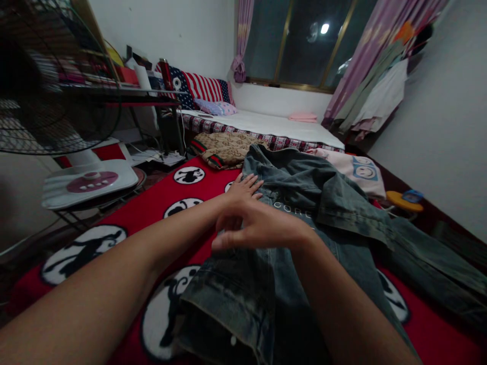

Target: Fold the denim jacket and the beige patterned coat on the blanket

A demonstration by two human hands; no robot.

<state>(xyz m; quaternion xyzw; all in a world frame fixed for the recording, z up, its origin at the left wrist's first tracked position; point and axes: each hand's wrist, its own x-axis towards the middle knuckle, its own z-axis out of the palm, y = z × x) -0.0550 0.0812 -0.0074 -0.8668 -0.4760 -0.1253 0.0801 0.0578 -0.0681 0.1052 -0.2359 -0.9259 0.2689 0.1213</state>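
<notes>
A faded blue-green denim jacket (297,177) lies spread over a red blanket (160,195), with pale letters reading "CORE" across it. One sleeve (224,299) is folded over near me; another sleeve (411,243) stretches out to the right. My left hand (245,186) rests flat on the jacket's left shoulder edge, fingers spread. Crossing in front of the left wrist, my right hand (266,223) is over the jacket's front, its fingers loosely bent and thumb apart, with nothing visible in it. Whether it touches the cloth I cannot tell.
Beyond the jacket lie a tan patterned garment (228,147) and a pink cloth (355,170) with smiley faces. A fan (91,175) stands on a stool at left, beside a cluttered desk (125,94). A yellow stool (403,201) is at right; another bed (266,124) is behind.
</notes>
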